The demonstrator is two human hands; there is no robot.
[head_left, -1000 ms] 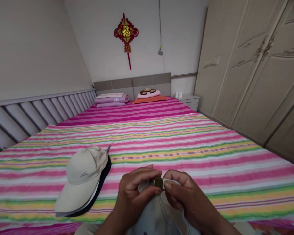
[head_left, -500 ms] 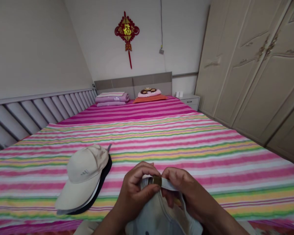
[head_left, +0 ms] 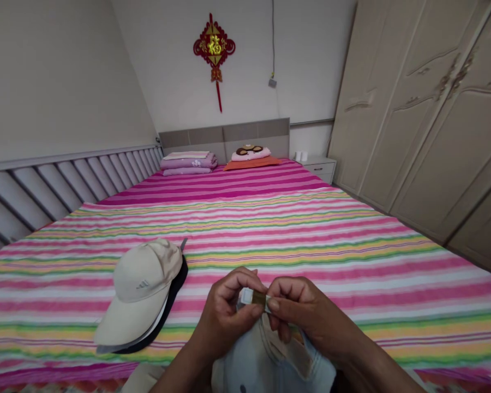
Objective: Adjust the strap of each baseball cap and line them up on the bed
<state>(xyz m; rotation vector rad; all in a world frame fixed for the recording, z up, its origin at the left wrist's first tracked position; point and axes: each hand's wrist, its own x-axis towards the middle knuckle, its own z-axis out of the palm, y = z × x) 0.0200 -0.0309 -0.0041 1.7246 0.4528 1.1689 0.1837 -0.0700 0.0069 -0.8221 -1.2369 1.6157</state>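
Observation:
A pale blue-grey baseball cap [head_left: 245, 363] is held low at the front, its back strap and opening turned up toward me. My left hand [head_left: 228, 314] pinches the strap beside its brass-coloured buckle [head_left: 259, 299], thumb below and fingers above. On the other side of the buckle, my right hand [head_left: 300, 305] grips the strap between thumb and forefinger. A short white strap end shows to the left of the buckle. Off to the left, a cream cap [head_left: 141, 278] lies stacked on other caps, a dark one [head_left: 163, 325] among them.
The caps lie on a bed with a striped sheet [head_left: 311, 234]. A slatted rail [head_left: 77, 174] runs along the left. Folded purple bedding [head_left: 190, 162] and an orange pillow [head_left: 251, 164] are by the headboard. A nightstand [head_left: 321, 166] and wardrobe [head_left: 417, 125] stand on the right.
My right thumb has moved in to the buckle's right edge. A white strap end now shows left of the buckle, where my left fingers are. The cap stack has not moved.

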